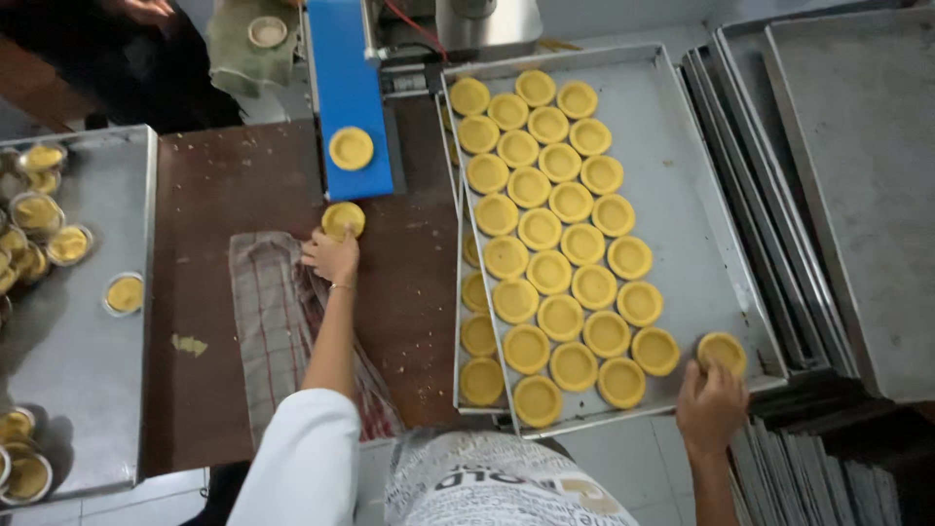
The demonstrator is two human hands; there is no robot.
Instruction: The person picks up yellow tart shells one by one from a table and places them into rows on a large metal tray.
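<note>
Filling tray: five rows laid, right side bare. Left hand gripping shell below belt; right hand setting another shell down.

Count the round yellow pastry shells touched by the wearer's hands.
2. One pastry shell under the left hand at the blue conveyor belt's end; another shell in the right hand at the grey metal tray's corner. None hidden.

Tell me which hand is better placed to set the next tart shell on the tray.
Right, likely. The right hand already holds a tart shell over the tray by the last row's open end. The left hand is only picking another shell below the blue conveyor.
</note>
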